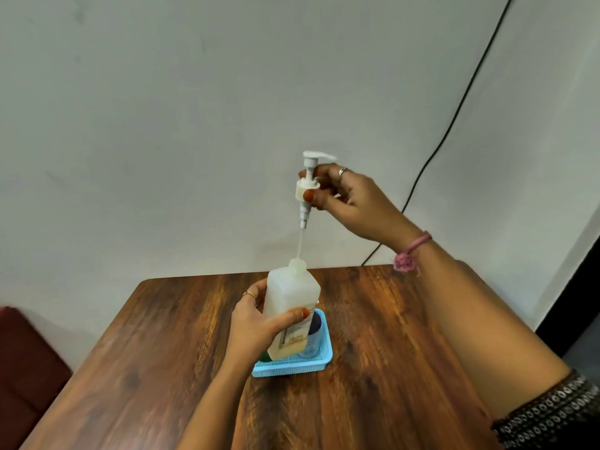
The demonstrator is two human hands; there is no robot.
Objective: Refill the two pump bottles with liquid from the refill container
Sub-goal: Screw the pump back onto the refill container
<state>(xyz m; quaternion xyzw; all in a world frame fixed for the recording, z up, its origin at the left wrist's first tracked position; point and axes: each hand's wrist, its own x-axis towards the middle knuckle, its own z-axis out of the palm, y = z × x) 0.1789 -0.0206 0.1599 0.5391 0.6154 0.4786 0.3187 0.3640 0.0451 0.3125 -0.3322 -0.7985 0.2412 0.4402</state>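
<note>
Brown wooden table point(373, 336). Light-blue plastic mesh tray point(319, 360), on table. Translucent white square bottle point(292, 293), over tray, gripped by left hand point(256, 326). White pump head point(308, 186), dip tube entering bottle neck, pinched by right hand point(350, 196).

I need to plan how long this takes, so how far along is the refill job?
Early. Done: the pump head is unscrewed and lifted by the right hand, its tube tip near the neck. In hand: the left hand holds the white bottle, with a little yellowish liquid at its bottom, over the blue tray. Left: pouring, closing, then the other bottle; no pouring is visible yet.
</note>
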